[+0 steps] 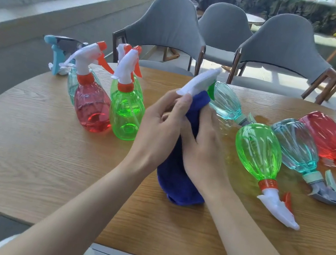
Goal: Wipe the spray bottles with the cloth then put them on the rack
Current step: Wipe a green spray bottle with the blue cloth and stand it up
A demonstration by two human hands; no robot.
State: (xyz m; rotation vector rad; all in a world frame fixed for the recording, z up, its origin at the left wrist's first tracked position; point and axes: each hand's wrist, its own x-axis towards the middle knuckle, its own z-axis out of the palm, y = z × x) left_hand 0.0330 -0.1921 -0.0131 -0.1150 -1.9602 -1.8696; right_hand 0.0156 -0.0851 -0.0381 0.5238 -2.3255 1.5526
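A spray bottle (199,81) with a white head and green trigger is held over the middle of the wooden table (45,162), its body hidden inside a blue cloth (177,173). The head is pinched by the left hand (161,121), and the wrapped body is gripped by the right hand (204,142). Standing bottles (92,108) are grouped at the left and lying bottles (256,151) at the right, while open wood is seen along the near edge.

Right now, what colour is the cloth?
The cloth is dark blue; the head view shows it best.
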